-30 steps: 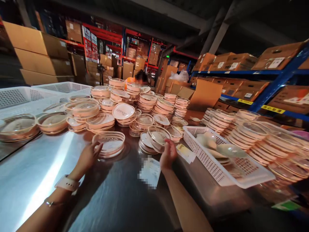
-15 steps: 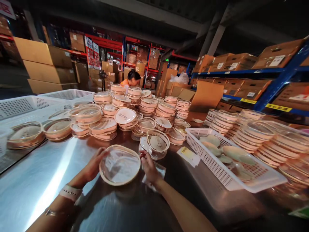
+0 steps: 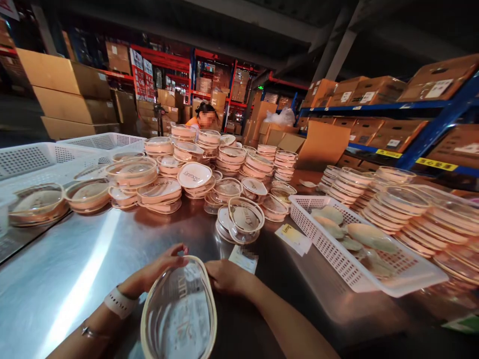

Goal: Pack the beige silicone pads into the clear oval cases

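Note:
A clear oval case (image 3: 179, 309) with a cream rim is tilted up close to me, with printed sheets showing through its window. My left hand (image 3: 170, 264), a white band on its wrist, has its fingers curled over the case's upper left edge. On the upper right rim, the fingers of my right hand (image 3: 226, 276) are closed, partly hidden behind the case. Just beyond my right hand lies a small printed packet (image 3: 243, 258). Two similar lettered cases (image 3: 246, 215) lean together farther back.
Stacks of clear oval cases (image 3: 159, 192) spread across the metal table (image 3: 93, 249). At right, a white perforated basket (image 3: 337, 259) holds pale green oval pieces, with more stacks (image 3: 396, 209) beyond. A printed card (image 3: 294, 238) lies beside it. Across the table is another person (image 3: 205, 117).
The case has come down toward me and turned from nearly flat to upright-tilted. My left hand has moved right and down; my right hand has moved left onto its rim.

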{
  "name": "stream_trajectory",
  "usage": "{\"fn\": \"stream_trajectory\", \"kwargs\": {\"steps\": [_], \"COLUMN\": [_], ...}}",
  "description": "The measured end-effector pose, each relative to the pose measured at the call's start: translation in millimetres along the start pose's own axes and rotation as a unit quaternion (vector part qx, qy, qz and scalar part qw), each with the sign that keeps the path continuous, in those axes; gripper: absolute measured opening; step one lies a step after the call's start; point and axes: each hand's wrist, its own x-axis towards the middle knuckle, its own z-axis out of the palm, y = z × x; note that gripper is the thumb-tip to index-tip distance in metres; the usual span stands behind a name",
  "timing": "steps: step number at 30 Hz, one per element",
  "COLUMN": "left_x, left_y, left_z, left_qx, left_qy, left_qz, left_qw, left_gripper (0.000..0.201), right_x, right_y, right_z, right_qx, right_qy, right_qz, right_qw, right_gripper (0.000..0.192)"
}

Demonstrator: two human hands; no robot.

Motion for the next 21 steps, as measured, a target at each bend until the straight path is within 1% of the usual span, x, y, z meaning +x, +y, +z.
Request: {"fn": "stream_trajectory", "kwargs": {"steps": [2,3,5,7,8,9,10,11,12,13,14,15,16,17,19,21], "left_x": [8,12,21,27,28,29,30,30,30,30,30,31,31,32,33,33], "left_y": [-2,-2,-2,-2,-1,0,1,2,2,3,4,5,5,6,7,9], "left_z": [-11.2,-19.4,-39.2,-60.5,-70.9,-80.7,-89.8,-98.2,-105.6,-112.0,-117.3,-121.6,-124.9,-127.6,-132.4,-138.1], "left_qx": [-0.067,-0.101,-0.148,-0.16,-0.162,-0.161,-0.157,-0.149,-0.139,-0.129,-0.12,-0.112,-0.106,-0.106,-0.08,0.001], "left_qy": [-0.015,-0.007,0.026,0.057,0.072,0.093,0.121,0.15,0.179,0.204,0.223,0.237,0.244,0.25,0.265,0.287], "left_qz": [-0.049,-0.071,-0.097,-0.098,-0.094,-0.092,-0.096,-0.105,-0.118,-0.131,-0.144,-0.154,-0.16,-0.165,-0.159,-0.112], "left_qw": [0.996,0.992,0.984,0.981,0.98,0.978,0.976,0.972,0.967,0.962,0.957,0.953,0.951,0.948,0.948,0.951], "left_gripper": [0.026,0.026,0.027,0.03,0.032,0.034,0.035,0.035,0.034,0.033,0.032,0.03,0.03,0.031,0.037,0.048], "right_x": [-1,-1,0,1,2,3,5,6,7,8,9,9,8,6,2,-5], "right_y": [-3,-6,-9,-11,-11,-10,-8,-5,-2,2,7,13,19,26,41,57], "right_z": [0,1,4,8,9,9,9,7,4,0,-4,-8,-11,-15,-22,-31], "right_qx": [-0.015,-0.004,0.085,0.201,0.255,0.31,0.369,0.434,0.505,0.565,0.602,0.61,0.594,0.562,0.484,0.424], "right_qy": [-0.012,-0.013,0.006,0.04,0.062,0.089,0.126,0.175,0.235,0.299,0.36,0.415,0.466,0.513,0.578,0.619], "right_qz": [-0.016,-0.02,-0.003,0.038,0.063,0.088,0.112,0.131,0.149,0.164,0.177,0.191,0.211,0.234,0.275,0.293], "right_qw": [1.0,1.0,0.996,0.978,0.963,0.942,0.914,0.874,0.817,0.751,0.69,0.648,0.62,0.605,0.597,0.593], "right_gripper": [0.019,0.022,0.023,0.023,0.026,0.032,0.039,0.046,0.051,0.054,0.054,0.053,0.052,0.05,0.047,0.044]}}
